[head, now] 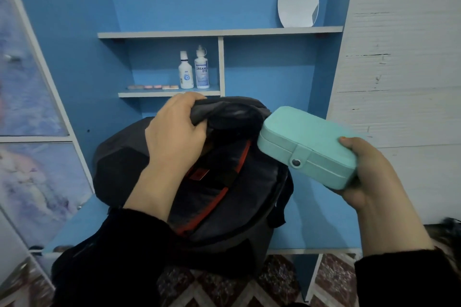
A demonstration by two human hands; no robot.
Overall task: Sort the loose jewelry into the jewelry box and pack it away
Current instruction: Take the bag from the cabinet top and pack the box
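Jewelry box (309,142), mint green and rectangular, sits right of centre in the frame, lid shut and its strap fastened by a round metal snap (296,162) on the front wall. What it holds cannot be seen. The right hand (369,177) grips its right end, with the thumb on the lid and the fingers curled underneath. The box is tilted, and its left end hangs just over the right edge of an open backpack (124,157).

The backpack is dark grey and stands on the blue desk (311,219) at the centre of the frame. The left hand (174,129) clutches the upper rim of its opening, fingers curled round the fabric. Orange-red trim lines the mouth, and a small red square patch shows inside. The writing on the patch is too small to read, and the interior is too dark to make out what it holds.

Above the backpack, on a small shelf (139,94) in the upper middle of the frame, stand two white bottles. The right bottle (202,70) reads "DREAM EYE"; the left bottle (186,72) has a blue label too blurred to read. To their left lies a row of small pinkish cases (154,87). An oval mirror (298,0) leans against the blue back panel on the higher shelf at upper right. Patterned carpet (274,281) fills the bottom edge.
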